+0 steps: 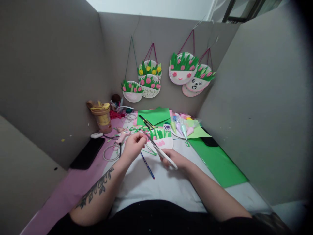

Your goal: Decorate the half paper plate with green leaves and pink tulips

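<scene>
My right hand (174, 158) is closed round white-handled scissors (163, 154), whose blades point up and left toward my other hand. My left hand (135, 145) is closed in a pinch beside the blade tips; what its fingers hold is too small to make out. Just behind the scissors lies a paper-plate craft (166, 142) with green paper leaves and pink shapes, partly hidden by the blades and my fingers. A blue patterned pencil (148, 166) lies on the white cloth between my forearms. Thin green paper strips (149, 150) are scattered under the scissors.
Green sheets (154, 117), a cutter (146, 122) and piping bags (182, 128) lie at the back. A pink glue gun (122, 135), cable (111, 153), black phone or tablet (87, 154) and cup (101, 117) stand left. A green board (220, 163) lies right; plate crafts (133, 96) hang behind.
</scene>
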Demonstrator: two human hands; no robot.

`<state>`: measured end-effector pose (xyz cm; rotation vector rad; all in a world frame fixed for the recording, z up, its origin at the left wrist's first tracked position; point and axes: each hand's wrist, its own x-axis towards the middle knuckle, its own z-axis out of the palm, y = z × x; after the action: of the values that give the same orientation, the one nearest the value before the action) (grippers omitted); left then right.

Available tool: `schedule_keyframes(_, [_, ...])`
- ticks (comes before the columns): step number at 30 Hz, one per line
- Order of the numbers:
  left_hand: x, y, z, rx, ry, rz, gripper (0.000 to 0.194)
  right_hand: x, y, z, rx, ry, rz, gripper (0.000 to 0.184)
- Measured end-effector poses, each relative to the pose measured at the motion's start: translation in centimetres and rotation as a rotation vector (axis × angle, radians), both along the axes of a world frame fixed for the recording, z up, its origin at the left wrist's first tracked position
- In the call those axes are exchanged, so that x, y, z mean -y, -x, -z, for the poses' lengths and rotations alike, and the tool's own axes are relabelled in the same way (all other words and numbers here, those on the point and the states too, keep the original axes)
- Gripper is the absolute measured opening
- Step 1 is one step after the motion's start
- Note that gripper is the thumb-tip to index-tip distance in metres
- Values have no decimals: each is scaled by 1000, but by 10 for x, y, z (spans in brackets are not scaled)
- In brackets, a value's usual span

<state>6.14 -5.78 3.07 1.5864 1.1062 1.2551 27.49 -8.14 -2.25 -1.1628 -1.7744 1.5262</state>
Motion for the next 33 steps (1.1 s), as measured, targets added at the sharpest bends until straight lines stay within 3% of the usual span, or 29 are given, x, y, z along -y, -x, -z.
schedule_keyframes(33, [-3, 1, 4, -12, 1, -60, 16, 1, 1, 1, -21, 4, -18, 10])
